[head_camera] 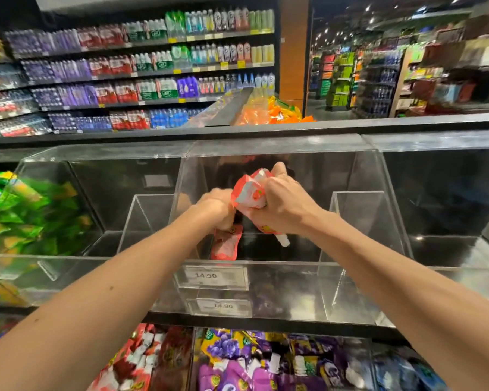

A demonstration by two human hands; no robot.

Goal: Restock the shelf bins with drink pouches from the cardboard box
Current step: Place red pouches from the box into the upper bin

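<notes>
Red-white pouch (249, 194) crumpled inside right hand (287, 206) fingers; left hand (215, 206) fingers pinch second pouch (227, 245) hanging below.

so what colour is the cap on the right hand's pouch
White; the cap shows best in the head view.

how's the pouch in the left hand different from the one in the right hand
The left pouch hangs flat below the left hand; the right pouch is crumpled in the right hand. The right pouch shows a white cap pointing down; the left pouch shows none. The left pouch hangs lower in the clear bin than the right pouch. Both are reddish, and each is gripped.
</notes>
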